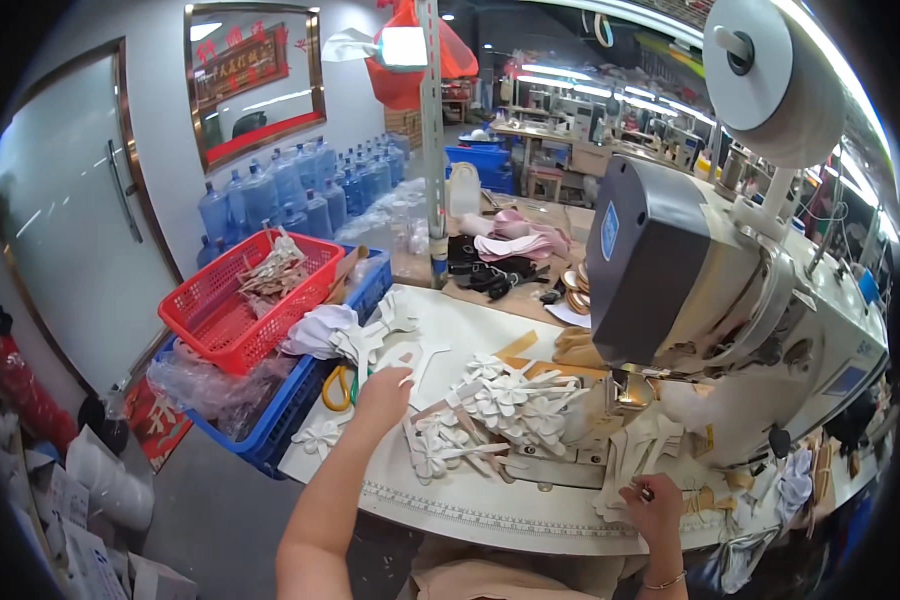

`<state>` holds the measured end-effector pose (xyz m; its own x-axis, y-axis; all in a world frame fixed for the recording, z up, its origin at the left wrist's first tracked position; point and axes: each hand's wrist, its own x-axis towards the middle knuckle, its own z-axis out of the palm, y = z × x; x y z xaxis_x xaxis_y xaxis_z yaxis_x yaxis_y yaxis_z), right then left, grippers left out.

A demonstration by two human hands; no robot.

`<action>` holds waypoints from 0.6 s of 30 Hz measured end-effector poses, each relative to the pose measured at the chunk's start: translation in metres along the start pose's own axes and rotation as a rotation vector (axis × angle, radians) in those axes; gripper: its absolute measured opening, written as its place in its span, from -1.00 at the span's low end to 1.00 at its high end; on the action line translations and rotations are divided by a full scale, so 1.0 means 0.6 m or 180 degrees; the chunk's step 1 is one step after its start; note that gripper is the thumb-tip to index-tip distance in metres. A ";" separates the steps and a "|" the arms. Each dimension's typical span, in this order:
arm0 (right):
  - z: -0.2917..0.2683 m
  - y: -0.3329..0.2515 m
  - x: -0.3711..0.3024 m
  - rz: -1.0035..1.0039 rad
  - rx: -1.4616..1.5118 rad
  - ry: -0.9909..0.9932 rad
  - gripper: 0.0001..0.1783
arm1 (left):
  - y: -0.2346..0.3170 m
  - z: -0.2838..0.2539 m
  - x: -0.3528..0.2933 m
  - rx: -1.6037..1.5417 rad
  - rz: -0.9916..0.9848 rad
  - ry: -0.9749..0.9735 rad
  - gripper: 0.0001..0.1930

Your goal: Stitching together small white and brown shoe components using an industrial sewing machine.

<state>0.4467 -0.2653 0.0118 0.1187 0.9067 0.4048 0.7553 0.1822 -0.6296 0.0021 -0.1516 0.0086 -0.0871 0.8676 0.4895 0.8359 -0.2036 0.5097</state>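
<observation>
On the left of the sewing table [470, 318], my left hand [384, 394] has its fingers closed on the edge of a white branched shoe-upper piece [422, 362]. More such pieces [365, 338] lie just beyond it. My right hand [656, 508] is curled at the front right, beside a stack of white strips [632, 462]. Something small and dark shows at its fingers, too small to name. Between my hands lies a heap of white flower-trimmed straps [515, 400]. The sewing machine [730, 300] stands behind my right hand, its needle area partly hidden.
A red basket [185, 300] holding pale straps rests on a blue crate [270, 440] at the left. Yellow-handled scissors [338, 388] lie by the crate. A metal post [432, 150] rises behind the table. Water bottles [260, 195] line the wall.
</observation>
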 end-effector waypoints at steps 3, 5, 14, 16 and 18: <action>-0.004 0.020 -0.006 0.0078 -0.0205 0.0087 -0.75 | -0.011 0.070 0.060 0.0624 -0.0830 -0.0255 -0.71; -0.012 0.035 -0.017 0.0361 -0.0362 0.0166 -0.78 | -0.050 0.096 0.086 0.0748 -0.1034 -0.0557 -0.66; -0.079 0.122 -0.078 0.0634 -0.0216 0.0657 -0.89 | -0.099 0.117 0.178 -0.2450 -0.0397 0.1221 -0.92; -0.078 0.101 -0.067 0.0787 -0.0171 0.0750 -0.90 | -0.017 0.048 0.168 -0.2835 -0.0748 0.1342 -0.94; -0.061 0.084 -0.052 0.0526 0.0154 0.0880 -0.88 | 0.122 -0.004 0.108 -0.3722 -0.0588 0.1363 -0.89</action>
<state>0.5051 -0.2983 -0.0083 0.4127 0.7889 0.4552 0.6805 0.0652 -0.7298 0.0564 -0.1113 0.0792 -0.5030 0.7541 0.4223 -0.1672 -0.5643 0.8084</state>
